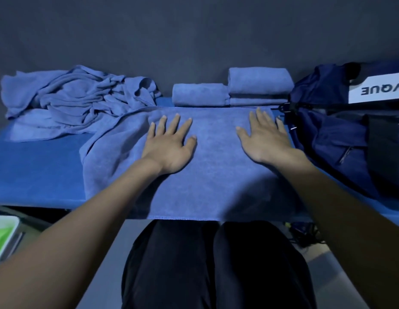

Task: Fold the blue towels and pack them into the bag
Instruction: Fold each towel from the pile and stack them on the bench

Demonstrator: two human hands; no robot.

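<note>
Smoothing looks like the step in hand — left hand [170, 149] and right hand [264, 139] press flat, fingers straight, gripping nothing, on the spread towel [216, 175]. Folded towels [234, 90] sit beyond the fingertips, bag [341, 139] beside the right hand. Next — probably pinching an edge to fold.

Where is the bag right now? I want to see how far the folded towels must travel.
In the head view the navy bag sits at the table's right edge, just beside the right hand and right of the folded towels.

Left hand [169, 148] and right hand [264, 139] flat on spread blue towel [216, 179], bag [341, 139] beside
</note>
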